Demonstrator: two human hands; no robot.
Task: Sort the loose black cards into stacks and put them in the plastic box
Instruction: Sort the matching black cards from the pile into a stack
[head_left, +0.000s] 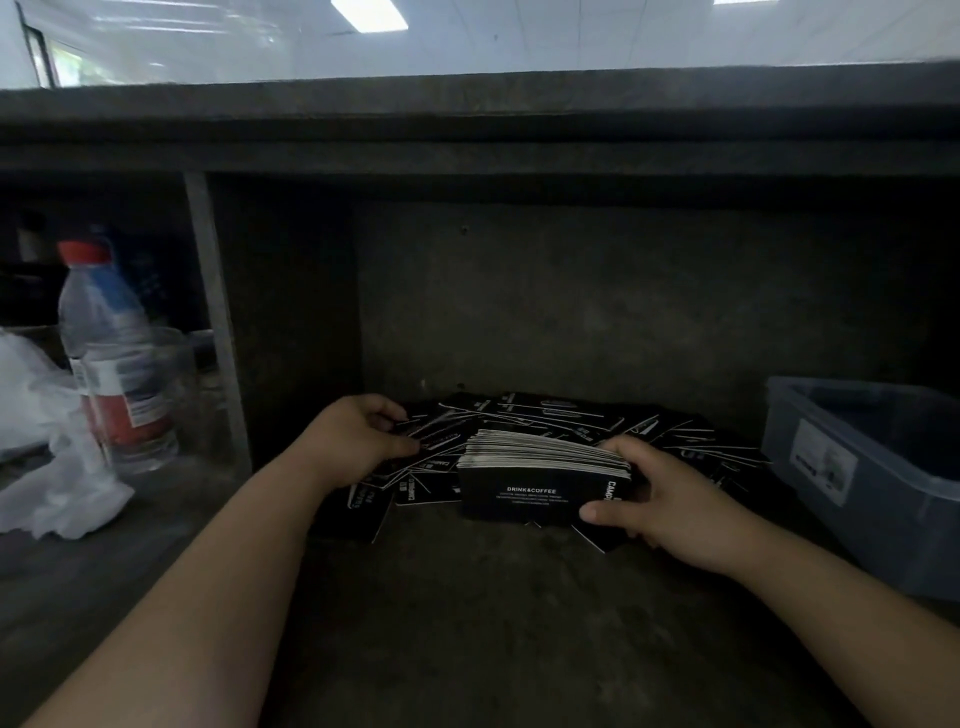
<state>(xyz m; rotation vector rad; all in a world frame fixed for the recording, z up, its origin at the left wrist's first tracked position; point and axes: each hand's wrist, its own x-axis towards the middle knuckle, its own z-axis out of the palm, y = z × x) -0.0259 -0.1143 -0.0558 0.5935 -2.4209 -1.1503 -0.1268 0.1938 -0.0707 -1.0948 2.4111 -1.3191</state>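
R hand (670, 499) grips stack (540, 470) stood on edge, thumb on front face. L hand (363, 434) pinches loose cards (550, 410) scattered behind. Advise: square edges w/ both hands before lifting to box (904, 519), right, apart from pile.

Cards (545, 413): black, thin white edges, white lettering.
Stack (540, 488): black face, white print; card edges read as fine white-grey stripes.
Box (883, 519): grey-blue, white label.
Bottle (119, 364): clear, red cap, blue-and-red label.
Bag (41, 467): white.
Bench (467, 623): dark grey, mottled.
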